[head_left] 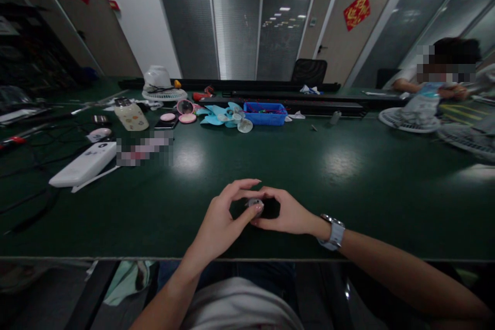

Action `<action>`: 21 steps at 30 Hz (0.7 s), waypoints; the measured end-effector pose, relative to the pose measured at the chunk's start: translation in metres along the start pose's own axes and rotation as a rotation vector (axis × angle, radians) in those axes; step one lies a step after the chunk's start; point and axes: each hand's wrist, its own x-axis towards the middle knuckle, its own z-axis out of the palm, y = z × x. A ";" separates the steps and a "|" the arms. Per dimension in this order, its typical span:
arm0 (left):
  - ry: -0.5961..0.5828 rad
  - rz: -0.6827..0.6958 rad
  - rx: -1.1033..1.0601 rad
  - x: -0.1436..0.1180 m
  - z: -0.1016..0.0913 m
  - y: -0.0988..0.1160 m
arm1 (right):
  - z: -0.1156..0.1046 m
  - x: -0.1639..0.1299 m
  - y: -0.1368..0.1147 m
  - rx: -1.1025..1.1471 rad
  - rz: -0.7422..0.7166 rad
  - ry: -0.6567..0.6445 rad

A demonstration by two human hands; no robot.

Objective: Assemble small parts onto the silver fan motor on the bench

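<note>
Just above the front part of the green table, a small round greyish part [254,203] sits between my two hands; its exact kind is too small to make out. My left hand [223,219] is closed on it, the thumb pressing its near side and the fingers arched over the back. From the other side, my right hand [291,211] curves its thumb and fingers round to the same small part, and the fingertips meet my left hand there. Parts of it are hidden by fingers.
Light-blue fan blades [220,114] lie beside a blue basket [266,114] holding wires. A white handheld device [85,164], a cream bottle [131,115] and a fan base [158,82] stand left. At right, another person [444,72] works near a fan [415,111].
</note>
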 end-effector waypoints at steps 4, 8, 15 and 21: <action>0.056 0.007 0.065 0.001 -0.001 -0.001 | -0.001 0.001 -0.005 0.016 -0.005 -0.034; -0.013 -0.016 0.085 0.001 -0.008 0.005 | -0.002 0.002 -0.007 0.002 0.000 -0.052; 0.022 0.003 0.111 0.000 -0.008 0.007 | -0.002 0.000 -0.004 0.000 0.001 -0.065; 0.176 -0.001 0.084 0.000 0.004 0.008 | -0.001 -0.001 -0.002 -0.016 0.018 -0.051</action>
